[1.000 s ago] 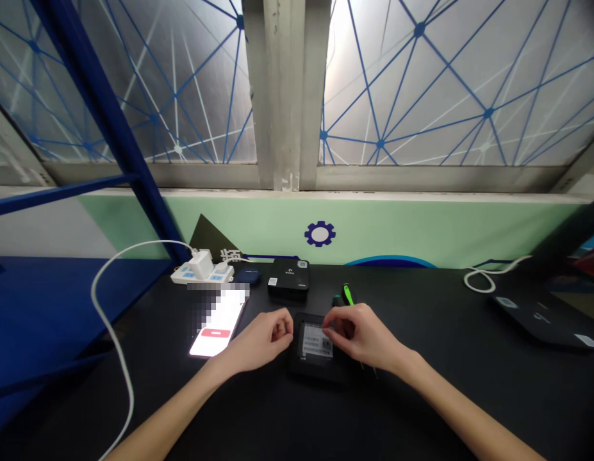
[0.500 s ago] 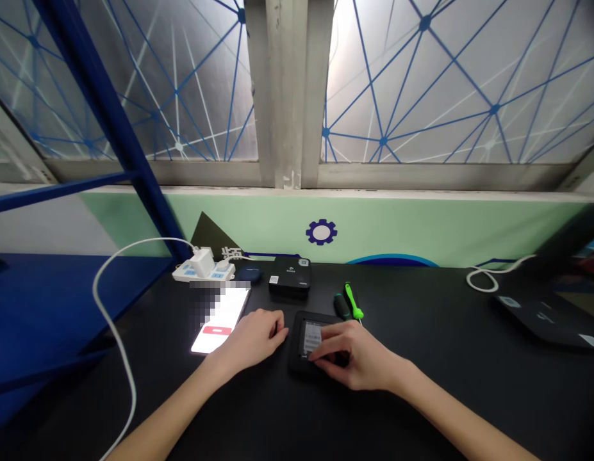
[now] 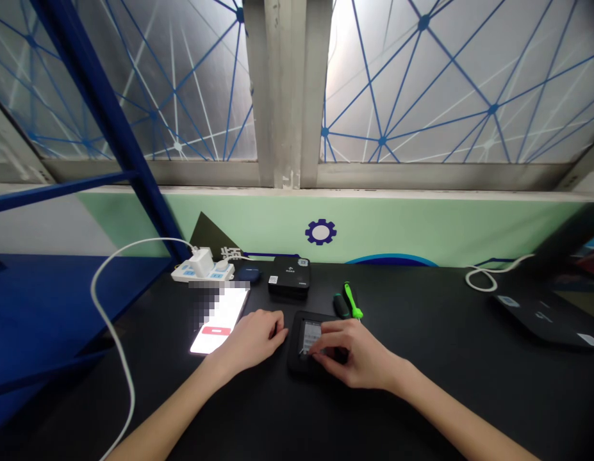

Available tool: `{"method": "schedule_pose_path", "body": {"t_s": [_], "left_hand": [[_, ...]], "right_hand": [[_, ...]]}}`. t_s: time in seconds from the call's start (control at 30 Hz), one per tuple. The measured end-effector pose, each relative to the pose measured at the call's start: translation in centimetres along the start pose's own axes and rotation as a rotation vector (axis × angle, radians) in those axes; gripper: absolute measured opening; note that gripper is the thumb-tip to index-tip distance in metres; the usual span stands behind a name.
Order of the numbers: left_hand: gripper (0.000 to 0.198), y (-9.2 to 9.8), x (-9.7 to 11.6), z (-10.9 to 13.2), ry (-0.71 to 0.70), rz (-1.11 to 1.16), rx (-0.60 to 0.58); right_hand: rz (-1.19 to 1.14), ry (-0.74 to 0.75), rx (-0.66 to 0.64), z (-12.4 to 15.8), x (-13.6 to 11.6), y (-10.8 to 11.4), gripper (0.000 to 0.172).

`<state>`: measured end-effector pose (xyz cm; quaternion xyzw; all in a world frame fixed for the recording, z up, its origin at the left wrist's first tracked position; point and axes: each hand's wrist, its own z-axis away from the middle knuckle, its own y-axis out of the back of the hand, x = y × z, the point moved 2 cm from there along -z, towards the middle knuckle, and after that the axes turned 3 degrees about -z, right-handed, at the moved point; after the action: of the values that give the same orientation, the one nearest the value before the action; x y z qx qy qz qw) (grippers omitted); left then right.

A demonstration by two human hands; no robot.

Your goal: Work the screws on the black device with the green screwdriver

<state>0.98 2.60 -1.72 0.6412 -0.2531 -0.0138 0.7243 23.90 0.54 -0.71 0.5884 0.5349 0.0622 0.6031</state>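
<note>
A small black device [image 3: 297, 363] with a white label [image 3: 310, 334] lies flat on the black table [image 3: 421, 397], just in front of me. My right hand [image 3: 361, 360] lies over its right half. Its fingers are pressed together in a pinch at the label's lower left, and I cannot make out what they hold. My left hand [image 3: 253, 339] rests on the table against the device's left edge, fingers curled in, with nothing visible in it.
A lit phone [image 3: 220, 317] lies left of my left hand. Behind stand a white power strip [image 3: 200, 274] with charger and cable, a dark blue case [image 3: 248, 273], a black box [image 3: 289, 278] and green-handled screwdrivers [image 3: 353, 301]. A flat black unit [image 3: 541, 314] sits at right.
My right hand has slid from the device's top edge down and left over the label, uncovering the green screwdrivers. My left hand has left its pinch at the corner and settled flat beside the device.
</note>
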Motion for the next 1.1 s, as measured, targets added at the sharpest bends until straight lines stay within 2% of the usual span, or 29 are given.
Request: {"method": "schedule_pose_path", "body": {"t_s": [0.1, 0.17, 0.23, 0.27, 0.33, 0.43, 0.53, 0.67, 0.77, 0.87, 0.93, 1.0, 1.1], "left_hand": [[0.026, 0.0, -0.1, 0.1, -0.007, 0.017, 0.002], [0.028, 0.0, 0.0, 0.2, -0.010, 0.036, 0.002], [0.029, 0.0, 0.1, 0.2, -0.008, 0.053, -0.001], [0.029, 0.0, 0.1, 0.2, -0.006, 0.057, -0.002], [0.028, -0.1, 0.1, 0.2, -0.008, 0.056, -0.005], [0.024, -0.2, 0.1, 0.1, -0.010, 0.047, 0.002], [0.035, 0.2, 0.3, 0.2, -0.009, 0.090, 0.013], [0.061, 1.1, 1.0, 0.8, -0.104, 0.152, 0.028], [0.100, 1.1, 1.3, 1.1, -0.166, 0.145, -0.073], [0.109, 0.5, 1.2, 1.0, -0.208, 0.148, -0.108], [0.109, 0.0, 1.1, 0.8, -0.232, 0.146, -0.094], [0.107, -0.2, 1.0, 0.6, -0.240, 0.136, -0.090], [0.104, -0.1, 0.9, 0.5, -0.234, 0.123, -0.100]], "right_hand": [[0.148, -0.113, 0.140, -0.1, 0.7, 1.4, 0.017], [0.326, -0.289, 0.275, 0.0, 1.6, 2.8, 0.018], [0.488, -0.520, 0.333, 0.2, 2.9, 4.1, 0.013], [0.538, -0.611, 0.322, 0.3, 3.5, 4.5, 0.009], [0.594, -0.754, 0.270, 0.6, 4.7, 5.0, 0.018], [0.603, -0.869, 0.181, 0.9, 6.0, 4.8, 0.030], [0.569, -0.875, 0.132, 0.9, 6.4, 4.1, 0.035], [0.513, -0.839, 0.137, 0.7, 6.5, 3.7, 0.026], [0.458, -0.815, 0.198, 0.7, 6.7, 4.2, 0.025], [0.336, -0.747, 0.329, 0.7, 6.5, 5.1, 0.025], [0.143, -0.660, 0.436, 0.6, 6.1, 5.5, 0.026], [-0.148, -0.562, 0.533, 0.4, 5.5, 5.7, 0.029], [-0.531, -0.430, 0.631, 0.0, 4.4, 5.8, 0.035]]}}
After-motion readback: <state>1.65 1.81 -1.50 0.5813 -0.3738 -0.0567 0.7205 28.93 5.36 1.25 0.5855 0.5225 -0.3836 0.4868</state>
